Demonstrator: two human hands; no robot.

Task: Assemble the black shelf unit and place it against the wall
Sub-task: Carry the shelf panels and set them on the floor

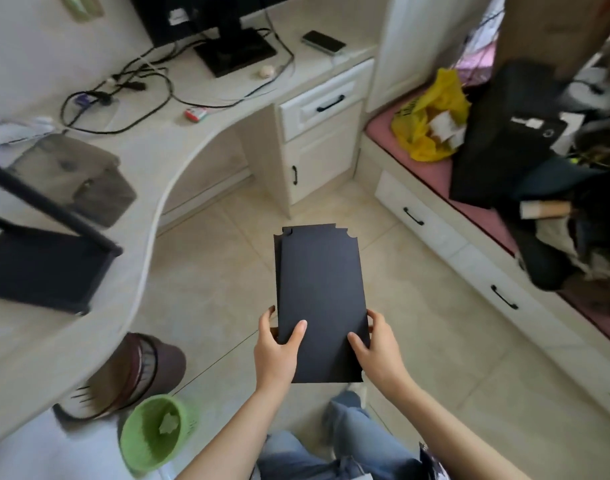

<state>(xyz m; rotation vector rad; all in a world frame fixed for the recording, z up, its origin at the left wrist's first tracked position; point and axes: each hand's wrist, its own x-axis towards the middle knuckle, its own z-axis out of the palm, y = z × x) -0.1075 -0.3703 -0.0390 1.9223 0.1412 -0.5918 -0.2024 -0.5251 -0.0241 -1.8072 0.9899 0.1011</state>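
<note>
As the left hand (277,348) and right hand (378,348) pinch it, the black panel (320,289) lies between them.

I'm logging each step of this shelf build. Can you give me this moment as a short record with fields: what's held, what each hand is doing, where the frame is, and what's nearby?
held: black panels, seemingly two stacked, notched corners
left hand: grips near left edge, thumb on top
right hand: grips near right edge, thumb on top
panel position: in the air above the tiled floor
black shelf frame: partly built, blurred, on the desk at left
nearby: green basket on the floor, yellow bag at right
</note>
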